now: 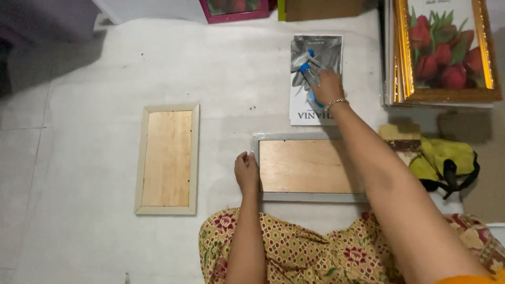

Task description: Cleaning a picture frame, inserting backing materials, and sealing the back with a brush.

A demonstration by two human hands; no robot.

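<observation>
A white floor covering (105,63) carries everything, creased and speckled with dark specks. At its far right edge leans a stack of gold-framed pictures (447,52) showing red tulips. Close to the person's patterned lap lies a grey picture frame (305,167), face down with its plywood back up; the left hand (246,171) rests loosely curled against its left end, holding nothing. Well to the left lies a second, cream-coloured frame (168,158), also face down, untouched. Beyond the grey frame lies a black-and-white magazine (315,79), and over it the right hand (327,87), bracelet at the wrist, closes around a clear spray bottle (307,71) with a blue nozzle. A yellow-green bag (444,160) lies at the right edge.
</observation>
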